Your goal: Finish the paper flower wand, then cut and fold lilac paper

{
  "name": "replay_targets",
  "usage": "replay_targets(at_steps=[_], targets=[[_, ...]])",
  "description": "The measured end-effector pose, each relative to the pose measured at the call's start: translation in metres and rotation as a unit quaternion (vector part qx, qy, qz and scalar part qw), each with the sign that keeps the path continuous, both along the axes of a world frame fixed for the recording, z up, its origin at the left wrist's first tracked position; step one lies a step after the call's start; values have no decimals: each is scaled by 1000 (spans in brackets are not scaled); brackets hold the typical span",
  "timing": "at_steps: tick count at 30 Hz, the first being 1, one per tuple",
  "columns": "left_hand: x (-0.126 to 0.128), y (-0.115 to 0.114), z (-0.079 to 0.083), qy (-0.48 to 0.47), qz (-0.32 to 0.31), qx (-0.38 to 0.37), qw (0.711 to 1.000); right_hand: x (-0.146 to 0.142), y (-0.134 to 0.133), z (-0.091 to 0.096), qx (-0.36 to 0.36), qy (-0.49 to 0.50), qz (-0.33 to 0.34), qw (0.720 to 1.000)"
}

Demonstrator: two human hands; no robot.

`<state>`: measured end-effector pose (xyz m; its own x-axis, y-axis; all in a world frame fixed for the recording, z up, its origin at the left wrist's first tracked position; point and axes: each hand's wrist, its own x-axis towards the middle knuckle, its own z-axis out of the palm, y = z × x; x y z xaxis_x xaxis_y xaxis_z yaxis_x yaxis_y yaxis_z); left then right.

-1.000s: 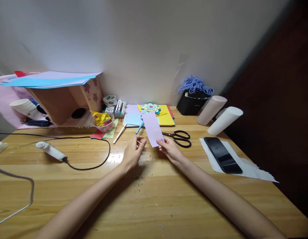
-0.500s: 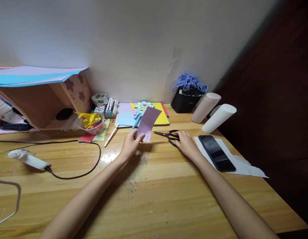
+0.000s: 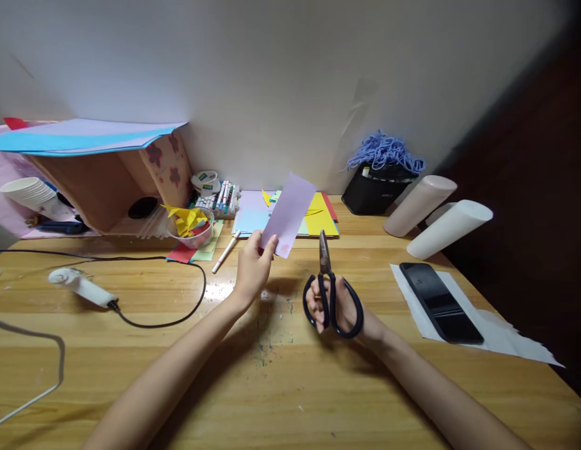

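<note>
Between the thumb and fingers of my left hand [image 3: 255,265] is a strip of purple paper [image 3: 290,212], held up and tilted to the right above the table. A small pink mark shows near its lower end. My right hand [image 3: 339,303] grips black-handled scissors [image 3: 324,253], fingers through the loops, the blades together and pointing away from me. The blade tips are a short way to the right of the paper, apart from it. Behind the strip lie coloured paper sheets [image 3: 252,215], partly hidden by it.
On the left are an open cardboard box [image 3: 171,165], a tub of yellow paper scraps [image 3: 189,225], a marker [image 3: 226,252] and a corded white glue gun [image 3: 81,287]. Farther right stand a black holder with blue yarn [image 3: 374,190], white rolls [image 3: 449,228] and a phone [image 3: 440,303].
My right hand has lifted the scissors off the table and turned their blades away from me. My left hand has raised the purple strip slightly. The whole view has shifted.
</note>
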<state>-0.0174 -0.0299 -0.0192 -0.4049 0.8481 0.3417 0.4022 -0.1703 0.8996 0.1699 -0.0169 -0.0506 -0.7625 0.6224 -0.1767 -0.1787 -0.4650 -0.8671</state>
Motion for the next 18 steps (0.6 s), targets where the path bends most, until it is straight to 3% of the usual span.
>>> replay_targets(at_steps=[4,18], targets=[[8,-4,4,-43,-3,12,999,-8,-22,1,-11,27,78,996],[27,-14,0,-33,-19,16,999,-11,-26,-4,26,-32,55,998]])
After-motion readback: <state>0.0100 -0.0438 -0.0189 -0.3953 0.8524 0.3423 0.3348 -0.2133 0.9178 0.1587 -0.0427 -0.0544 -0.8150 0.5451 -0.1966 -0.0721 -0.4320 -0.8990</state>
